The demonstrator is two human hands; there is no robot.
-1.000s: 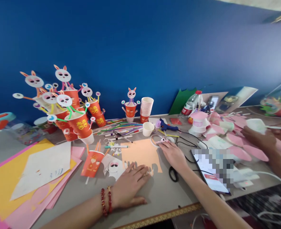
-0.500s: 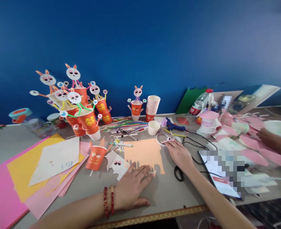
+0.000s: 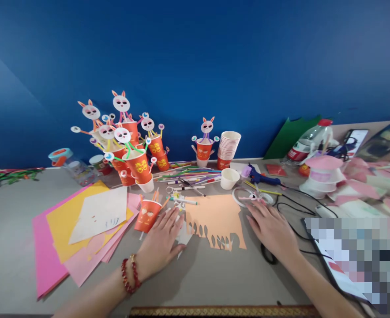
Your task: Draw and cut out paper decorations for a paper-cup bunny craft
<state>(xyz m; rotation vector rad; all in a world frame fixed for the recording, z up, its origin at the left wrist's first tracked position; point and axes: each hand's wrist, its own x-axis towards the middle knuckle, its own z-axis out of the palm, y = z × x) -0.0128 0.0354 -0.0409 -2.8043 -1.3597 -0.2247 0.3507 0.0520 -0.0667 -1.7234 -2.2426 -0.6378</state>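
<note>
My left hand, wearing red bead bracelets, lies flat with fingers stretched over a white paper scrap, covering most of it. Right beside its fingertips is an orange paper cup with orange strips sticking out. Between my hands rests a peach paper sheet with leaf-shaped holes along its near edge. My right hand is spread on the table to the right of that sheet, holding nothing visible. Its fingertips reach toward a roll of tape and a small pink-and-white piece. A black loop shows beneath the palm.
Rabbit-faced cups stand at the back left, behind coloured paper sheets. Pens and sticks, a white cup, stacked cups and a blue glue gun line the back. A tablet-like device lies right.
My left hand has moved left from the peach sheet onto the white scrap with the drawn face. My right hand stays by the tape. The view has turned right; another person's hand has left it.
</note>
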